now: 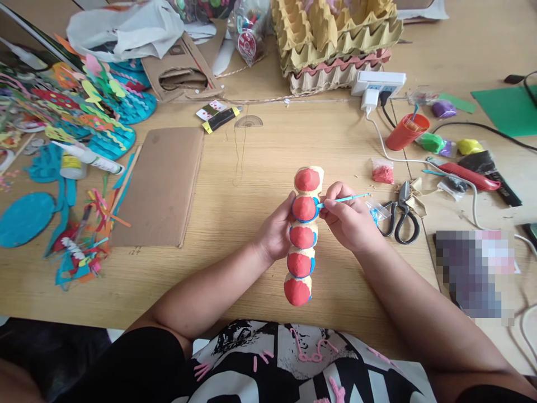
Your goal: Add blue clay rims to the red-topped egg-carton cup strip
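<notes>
A strip of egg carton cups point(304, 237) stands lengthwise before me, its rounded tops covered in red clay and edged partly in blue. My left hand point(277, 228) is closed around the strip's left side near the second cup from the top. Between the thumb and fingers of my right hand point(349, 217) is a thin light-blue modelling tool point(346, 198). Its tip touches the blue clay point(316, 209) at the right edge of that second cup. Blue edging also shows on the lower cups; the top cup has bare cream card around its red.
Black-handled scissors point(401, 215) and a bag of red clay point(382, 171) lie right of my hand. A cardboard sheet point(157, 187) is at left beside paper scraps. Egg trays point(335, 42), a power strip point(380, 83) and an orange cup point(406, 132) stand farther back.
</notes>
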Motion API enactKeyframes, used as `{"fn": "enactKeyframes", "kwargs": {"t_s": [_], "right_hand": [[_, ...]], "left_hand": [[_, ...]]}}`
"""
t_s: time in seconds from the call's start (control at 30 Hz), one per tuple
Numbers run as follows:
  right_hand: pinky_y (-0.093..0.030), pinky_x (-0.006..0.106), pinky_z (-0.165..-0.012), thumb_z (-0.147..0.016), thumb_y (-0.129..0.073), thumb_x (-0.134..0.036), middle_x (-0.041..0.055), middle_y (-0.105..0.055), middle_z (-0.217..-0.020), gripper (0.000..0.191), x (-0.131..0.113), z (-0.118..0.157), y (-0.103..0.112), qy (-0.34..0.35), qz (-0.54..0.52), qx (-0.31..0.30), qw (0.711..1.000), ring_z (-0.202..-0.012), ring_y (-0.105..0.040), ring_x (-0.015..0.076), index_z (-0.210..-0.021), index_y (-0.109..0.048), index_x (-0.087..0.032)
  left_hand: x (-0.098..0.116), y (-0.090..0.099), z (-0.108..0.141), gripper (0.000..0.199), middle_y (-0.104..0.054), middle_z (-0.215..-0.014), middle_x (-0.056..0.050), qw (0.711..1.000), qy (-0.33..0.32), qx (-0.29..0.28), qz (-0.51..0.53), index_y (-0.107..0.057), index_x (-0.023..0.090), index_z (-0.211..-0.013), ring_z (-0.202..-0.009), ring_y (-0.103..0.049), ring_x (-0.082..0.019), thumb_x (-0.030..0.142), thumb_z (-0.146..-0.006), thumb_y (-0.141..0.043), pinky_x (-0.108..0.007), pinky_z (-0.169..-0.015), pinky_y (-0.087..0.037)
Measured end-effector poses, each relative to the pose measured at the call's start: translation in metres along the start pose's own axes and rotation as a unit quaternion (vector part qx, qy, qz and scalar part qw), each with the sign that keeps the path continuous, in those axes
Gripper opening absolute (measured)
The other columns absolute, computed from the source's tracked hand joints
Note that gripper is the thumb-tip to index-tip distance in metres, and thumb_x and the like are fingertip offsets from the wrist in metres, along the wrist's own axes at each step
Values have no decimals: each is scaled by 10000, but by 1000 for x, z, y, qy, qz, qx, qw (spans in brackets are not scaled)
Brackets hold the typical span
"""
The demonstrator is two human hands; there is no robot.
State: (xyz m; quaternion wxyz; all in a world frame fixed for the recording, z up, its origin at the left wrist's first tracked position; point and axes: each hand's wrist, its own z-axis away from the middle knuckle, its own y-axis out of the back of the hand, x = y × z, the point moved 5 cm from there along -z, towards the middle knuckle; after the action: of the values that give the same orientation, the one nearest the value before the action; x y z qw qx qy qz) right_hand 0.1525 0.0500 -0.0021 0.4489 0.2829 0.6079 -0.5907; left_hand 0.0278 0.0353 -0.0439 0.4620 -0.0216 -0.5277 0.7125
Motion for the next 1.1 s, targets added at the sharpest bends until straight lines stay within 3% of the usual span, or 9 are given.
{"fn": "enactKeyframes", "kwargs": {"t_s": [0.2, 0.83, 1.1], "right_hand": [[-450, 296, -693, -794, -824, -367, -45, -577, -720, 277, 0, 0, 0, -7, 2, 4, 1000, -678, -531, 130, -780, -573, -250], [-458, 317, -723, -733, -889, -394, -37, -613, -694, 350, 1, 0, -2, -24, -19, -22, 999, -701, -558, 149, -735, -571, -248], [-486, 330, -742, -735, -875, -427, -27, -658, -731, 360, 2, -3, 1, -33, -13, -24, 999, -721, -591, 162, -747, -559, -255]], "left_hand": [[0, -1, 1, 492, -700, -801, -91, 1000, 5, 2, 1, -742, 277, -1021, -788, -687, -303, 719, -808, -702, -427, -730, -550], [4, -6, 2, 445, -721, -863, -88, 1000, -19, -8, 5, -758, 306, -1089, -805, -689, -290, 652, -810, -743, -391, -707, -547], [5, -4, 2, 486, -720, -849, -89, 1000, -24, 1, 6, -761, 298, -1066, -833, -700, -305, 702, -798, -721, -408, -738, -548]]}}
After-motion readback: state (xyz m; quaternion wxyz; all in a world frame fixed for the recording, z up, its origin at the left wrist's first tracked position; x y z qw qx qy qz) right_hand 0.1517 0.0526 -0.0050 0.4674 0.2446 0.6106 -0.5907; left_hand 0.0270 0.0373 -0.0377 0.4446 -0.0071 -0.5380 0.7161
